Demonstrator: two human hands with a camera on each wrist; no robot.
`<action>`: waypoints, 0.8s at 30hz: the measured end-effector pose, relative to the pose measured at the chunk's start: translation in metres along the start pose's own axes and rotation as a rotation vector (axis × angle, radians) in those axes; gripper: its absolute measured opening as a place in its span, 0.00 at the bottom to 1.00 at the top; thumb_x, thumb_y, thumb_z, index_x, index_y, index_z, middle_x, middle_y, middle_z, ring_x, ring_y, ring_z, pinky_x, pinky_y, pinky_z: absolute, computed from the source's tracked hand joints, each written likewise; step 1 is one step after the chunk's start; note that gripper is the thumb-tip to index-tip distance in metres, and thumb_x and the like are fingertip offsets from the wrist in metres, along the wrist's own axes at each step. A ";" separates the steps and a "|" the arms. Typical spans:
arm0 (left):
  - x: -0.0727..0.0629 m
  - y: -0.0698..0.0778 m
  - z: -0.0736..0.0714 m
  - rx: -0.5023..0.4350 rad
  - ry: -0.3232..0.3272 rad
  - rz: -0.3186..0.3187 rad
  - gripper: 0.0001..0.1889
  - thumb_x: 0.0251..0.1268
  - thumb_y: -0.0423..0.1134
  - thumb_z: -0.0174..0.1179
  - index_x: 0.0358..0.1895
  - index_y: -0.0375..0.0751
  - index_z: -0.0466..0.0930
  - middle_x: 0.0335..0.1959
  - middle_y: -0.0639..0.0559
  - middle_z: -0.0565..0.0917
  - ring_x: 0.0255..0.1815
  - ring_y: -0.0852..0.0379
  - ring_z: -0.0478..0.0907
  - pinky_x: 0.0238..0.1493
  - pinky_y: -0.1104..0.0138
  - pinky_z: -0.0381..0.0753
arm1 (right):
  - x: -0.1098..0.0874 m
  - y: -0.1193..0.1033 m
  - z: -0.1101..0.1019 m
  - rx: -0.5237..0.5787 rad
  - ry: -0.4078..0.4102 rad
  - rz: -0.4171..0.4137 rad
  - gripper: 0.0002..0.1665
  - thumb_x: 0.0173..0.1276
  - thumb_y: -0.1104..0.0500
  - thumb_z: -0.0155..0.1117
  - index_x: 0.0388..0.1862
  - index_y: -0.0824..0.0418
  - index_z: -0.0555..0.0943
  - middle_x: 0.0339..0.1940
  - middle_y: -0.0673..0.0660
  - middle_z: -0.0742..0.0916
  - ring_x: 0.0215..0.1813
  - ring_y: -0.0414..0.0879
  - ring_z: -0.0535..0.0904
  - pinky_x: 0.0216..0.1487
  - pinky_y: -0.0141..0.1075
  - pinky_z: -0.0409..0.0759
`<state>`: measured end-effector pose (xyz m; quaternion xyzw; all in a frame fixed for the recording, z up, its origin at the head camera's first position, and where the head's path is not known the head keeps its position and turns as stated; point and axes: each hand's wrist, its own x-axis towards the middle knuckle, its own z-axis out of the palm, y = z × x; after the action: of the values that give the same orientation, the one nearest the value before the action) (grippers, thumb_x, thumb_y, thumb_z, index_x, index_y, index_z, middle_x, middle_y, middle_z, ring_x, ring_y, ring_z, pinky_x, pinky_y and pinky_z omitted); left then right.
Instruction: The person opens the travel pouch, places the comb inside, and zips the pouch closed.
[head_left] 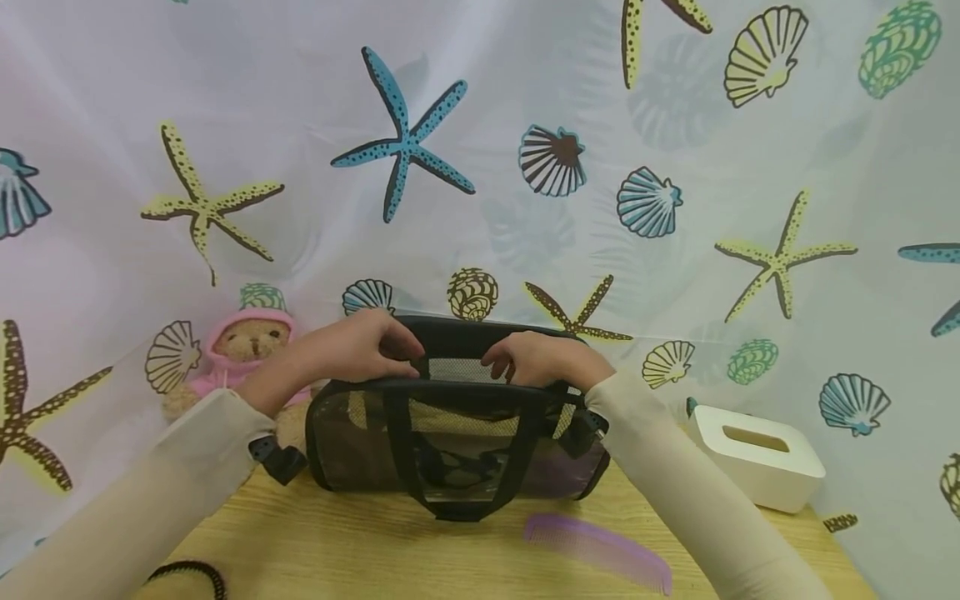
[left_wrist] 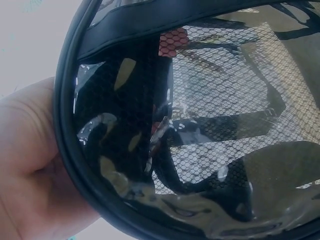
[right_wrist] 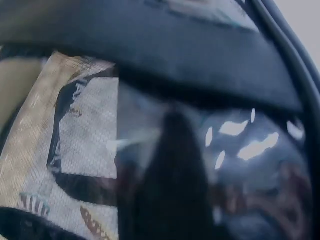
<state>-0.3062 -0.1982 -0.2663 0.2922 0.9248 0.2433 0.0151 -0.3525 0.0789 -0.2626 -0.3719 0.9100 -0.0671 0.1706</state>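
A clear-sided bag (head_left: 345, 442) with black trim, mesh panels and a black strap handle (head_left: 401, 450) stands on the wooden table. Its top gapes open. Over the left part of the opening is my left hand (head_left: 360, 350), thumb and fingers apart with nothing visible between them. My right hand (head_left: 543, 360) hangs loosely bent over the right part, its lower edge hidden behind the front rim. Dark shapes show through the front, too unclear to name. In the left wrist view, the left hand (left_wrist: 30, 160) appears beyond the bag's see-through end (left_wrist: 210, 100).
A purple comb (head_left: 600, 550) lies in front of the bag. Left of it sits a teddy bear (head_left: 251, 340) in a pink hood. A white tissue box (head_left: 757, 458) is at right, and a dark braided band (head_left: 198, 568) lies front left. Behind hangs a seashell-print curtain (head_left: 480, 167).
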 end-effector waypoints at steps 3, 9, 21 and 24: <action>-0.002 0.000 -0.001 -0.005 0.000 0.001 0.15 0.68 0.38 0.69 0.54 0.34 0.87 0.51 0.39 0.89 0.49 0.49 0.89 0.51 0.59 0.88 | -0.006 0.008 0.000 0.012 0.011 -0.002 0.30 0.74 0.69 0.55 0.75 0.62 0.72 0.67 0.62 0.84 0.68 0.55 0.81 0.68 0.45 0.80; -0.003 -0.001 0.000 -0.025 -0.003 -0.007 0.15 0.68 0.37 0.69 0.54 0.33 0.87 0.50 0.38 0.89 0.49 0.48 0.89 0.51 0.60 0.88 | -0.023 0.021 0.001 0.024 0.031 0.003 0.29 0.73 0.71 0.52 0.73 0.66 0.73 0.66 0.64 0.84 0.67 0.58 0.82 0.66 0.46 0.81; -0.003 -0.001 0.001 -0.014 0.002 -0.002 0.16 0.68 0.38 0.69 0.54 0.33 0.87 0.49 0.39 0.90 0.48 0.49 0.89 0.50 0.60 0.88 | -0.051 0.048 0.008 0.056 0.089 0.040 0.31 0.72 0.64 0.64 0.73 0.69 0.72 0.63 0.68 0.85 0.64 0.59 0.83 0.63 0.46 0.83; -0.004 0.000 0.001 -0.013 0.000 -0.004 0.16 0.68 0.39 0.69 0.54 0.34 0.87 0.50 0.39 0.90 0.49 0.49 0.89 0.50 0.60 0.88 | -0.056 0.054 0.010 0.059 0.104 0.042 0.30 0.73 0.65 0.62 0.72 0.69 0.72 0.62 0.68 0.85 0.64 0.59 0.83 0.63 0.47 0.83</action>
<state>-0.3032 -0.2003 -0.2674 0.2904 0.9237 0.2494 0.0172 -0.3473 0.1567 -0.2706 -0.3435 0.9229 -0.1096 0.1353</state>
